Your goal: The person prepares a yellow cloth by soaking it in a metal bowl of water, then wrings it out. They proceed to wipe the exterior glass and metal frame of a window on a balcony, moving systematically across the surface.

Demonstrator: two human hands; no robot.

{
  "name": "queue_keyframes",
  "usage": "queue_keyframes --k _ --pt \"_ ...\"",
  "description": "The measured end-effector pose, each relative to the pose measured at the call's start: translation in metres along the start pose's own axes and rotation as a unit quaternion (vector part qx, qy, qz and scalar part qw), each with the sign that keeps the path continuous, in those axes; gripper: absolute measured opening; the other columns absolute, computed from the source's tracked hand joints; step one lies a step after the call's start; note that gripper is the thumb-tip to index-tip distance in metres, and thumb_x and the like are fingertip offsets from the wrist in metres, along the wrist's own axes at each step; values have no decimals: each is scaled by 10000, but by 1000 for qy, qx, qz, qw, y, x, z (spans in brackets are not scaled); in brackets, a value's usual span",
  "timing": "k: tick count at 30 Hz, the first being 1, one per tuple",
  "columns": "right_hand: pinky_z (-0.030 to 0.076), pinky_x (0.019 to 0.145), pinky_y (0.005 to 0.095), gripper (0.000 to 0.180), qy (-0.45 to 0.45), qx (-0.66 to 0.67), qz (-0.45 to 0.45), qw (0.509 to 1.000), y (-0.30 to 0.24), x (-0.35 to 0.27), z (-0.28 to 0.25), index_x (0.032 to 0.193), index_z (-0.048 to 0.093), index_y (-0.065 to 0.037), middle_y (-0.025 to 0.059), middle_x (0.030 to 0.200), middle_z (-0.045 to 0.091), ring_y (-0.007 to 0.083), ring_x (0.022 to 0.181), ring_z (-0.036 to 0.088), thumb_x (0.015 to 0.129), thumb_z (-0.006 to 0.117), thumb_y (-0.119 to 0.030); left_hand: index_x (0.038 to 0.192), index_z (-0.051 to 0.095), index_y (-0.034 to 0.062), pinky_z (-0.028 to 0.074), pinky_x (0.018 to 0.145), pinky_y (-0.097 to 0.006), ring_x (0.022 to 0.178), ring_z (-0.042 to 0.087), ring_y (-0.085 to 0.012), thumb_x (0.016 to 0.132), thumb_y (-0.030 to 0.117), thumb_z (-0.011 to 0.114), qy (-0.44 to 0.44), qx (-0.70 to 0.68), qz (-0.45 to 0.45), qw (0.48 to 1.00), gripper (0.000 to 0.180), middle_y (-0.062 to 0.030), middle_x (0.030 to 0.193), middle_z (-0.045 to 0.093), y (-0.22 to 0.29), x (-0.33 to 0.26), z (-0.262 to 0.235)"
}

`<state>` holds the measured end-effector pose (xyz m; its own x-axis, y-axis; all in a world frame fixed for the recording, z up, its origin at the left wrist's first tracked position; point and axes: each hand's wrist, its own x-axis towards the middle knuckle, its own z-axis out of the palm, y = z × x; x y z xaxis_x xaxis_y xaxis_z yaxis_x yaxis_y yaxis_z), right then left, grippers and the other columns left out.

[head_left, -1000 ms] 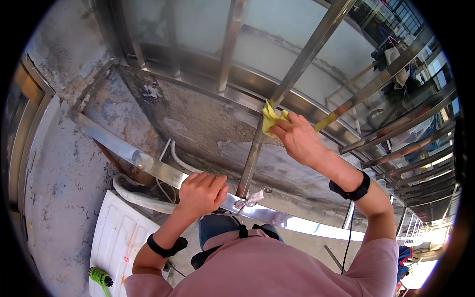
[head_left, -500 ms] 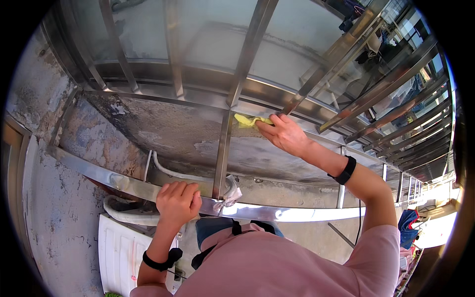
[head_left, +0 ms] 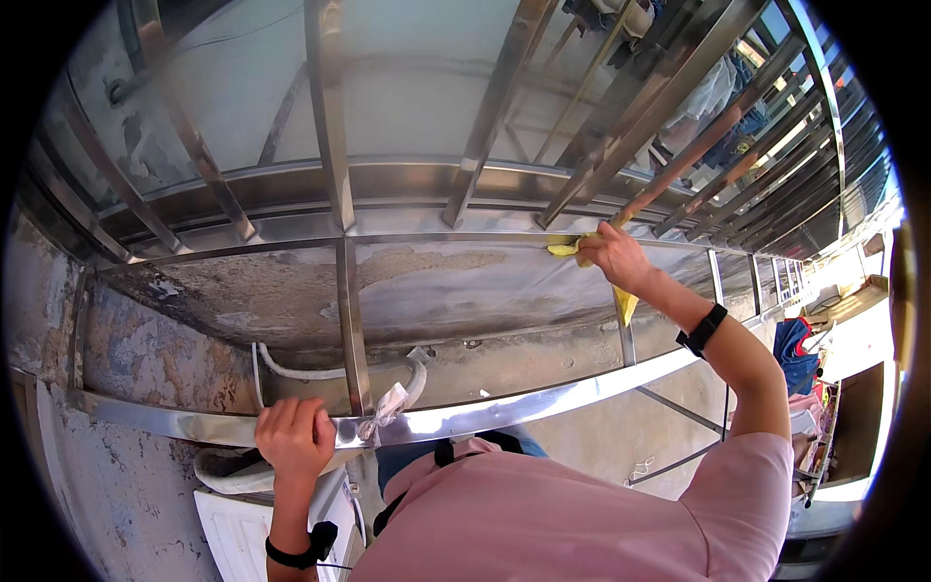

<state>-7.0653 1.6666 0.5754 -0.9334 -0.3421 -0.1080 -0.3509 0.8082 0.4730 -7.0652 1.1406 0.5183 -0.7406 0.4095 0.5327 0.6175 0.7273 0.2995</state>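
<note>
At the lower left of the frame sits a white boxy appliance, its inside hidden. At the right edge, a rack carries pink and white items too blurred to tell, below a blue and red cloth.

A peeling wall fills the left side, pale floor shows at lower centre-right, and glass panels behind metal bars cross the top.

Just right of centre, the yellow cloth is bunched in the right hand, fingers pinched closed on it against the underside of the upper rail. At lower left-centre, the left hand has its fingers curled over the shiny lower rail, near 1 crumpled whitish strip tied around it.
</note>
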Motion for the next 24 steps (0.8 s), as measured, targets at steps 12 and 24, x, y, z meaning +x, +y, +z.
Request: queue_keyframes --k 12,24 --pt "501 805 400 276 -82 328 362 869 39 -47 -20 960 712 -165 186 860 659 356 866 622 719 590 -219 934 622 17 416 648 -379 694 590 -271 842 165 508 -38 -100 -84 991 208 -100 742 638 8 -4 -10" --pt "481 801 290 305 206 105 -153 961 74 -84 40 1002 587 -104 -21 1075 565 184 909 523 701 622 -68 852 647 54 473 588 -329 680 642 -227 772 132 597 -28 -228 119 966 122 -66 768 656 250 46 82"
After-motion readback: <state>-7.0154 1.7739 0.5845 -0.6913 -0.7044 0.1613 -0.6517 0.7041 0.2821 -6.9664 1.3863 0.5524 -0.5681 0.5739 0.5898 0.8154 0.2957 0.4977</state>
